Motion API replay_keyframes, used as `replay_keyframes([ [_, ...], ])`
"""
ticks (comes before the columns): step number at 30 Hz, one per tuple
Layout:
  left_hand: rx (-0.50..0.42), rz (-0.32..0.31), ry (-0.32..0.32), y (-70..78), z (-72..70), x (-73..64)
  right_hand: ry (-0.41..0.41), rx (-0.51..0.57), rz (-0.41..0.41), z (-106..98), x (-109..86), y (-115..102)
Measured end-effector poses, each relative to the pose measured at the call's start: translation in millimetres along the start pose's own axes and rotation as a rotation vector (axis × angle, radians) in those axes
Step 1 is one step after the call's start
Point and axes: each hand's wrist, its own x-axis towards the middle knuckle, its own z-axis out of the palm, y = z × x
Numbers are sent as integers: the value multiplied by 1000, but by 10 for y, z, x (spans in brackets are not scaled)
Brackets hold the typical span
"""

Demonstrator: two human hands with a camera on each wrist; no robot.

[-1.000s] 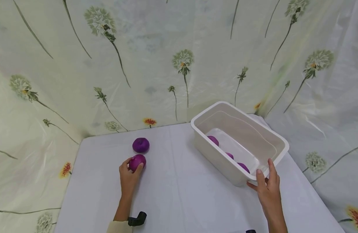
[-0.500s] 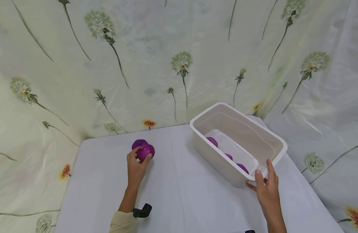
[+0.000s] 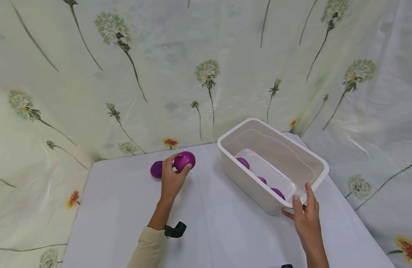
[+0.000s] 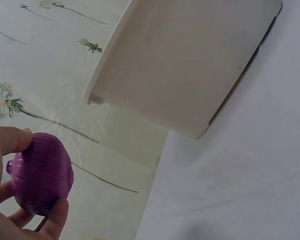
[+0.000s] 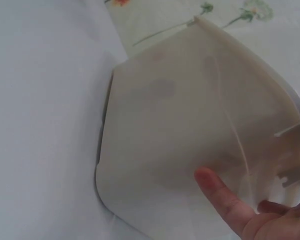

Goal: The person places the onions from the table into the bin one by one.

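My left hand (image 3: 172,178) holds a glossy purple onion (image 3: 184,160) between thumb and fingers, above the far left part of the table. In the left wrist view the ridged side of this onion (image 4: 42,172) and its small knob end show. A second, darker onion (image 3: 156,169) lies on the table just left of the hand, partly covered by it. My right hand (image 3: 306,217) grips the near right corner of a white plastic tub (image 3: 249,186), fingers over the rim. In the right wrist view the thumb (image 5: 222,197) lies along the tub's outer wall.
Several purple onions (image 3: 243,163) lie inside the tub along its near wall. The white-covered table (image 3: 206,230) backs onto a hanging sheet (image 3: 172,74) with a dandelion print, which also runs along both sides. A black wrist mount (image 3: 175,230) juts from the left wrist.
My left hand has lifted the onion and carried it right and away from me, past the darker onion. The right hand stays on the tub, which has hardly shifted.
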Motion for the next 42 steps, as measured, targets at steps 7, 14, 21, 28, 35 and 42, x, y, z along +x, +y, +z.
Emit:
replay_keyframes([
  [7,-2,68,-50,220,228,64,-7,14,-6,-5,-1,9],
  [14,-7,135,-106,440,451,113,-14,23,-4,-31,7,36],
  [21,-39,169,-157,587,662,150,-24,39,-11,-40,12,60],
  [28,-60,208,-203,700,831,162,-14,32,-19,-34,2,37],
  [35,-70,214,-239,809,977,148,-3,29,-26,-29,-4,15],
  [42,16,249,-275,907,1175,82,-15,25,-45,-46,-6,29],
])
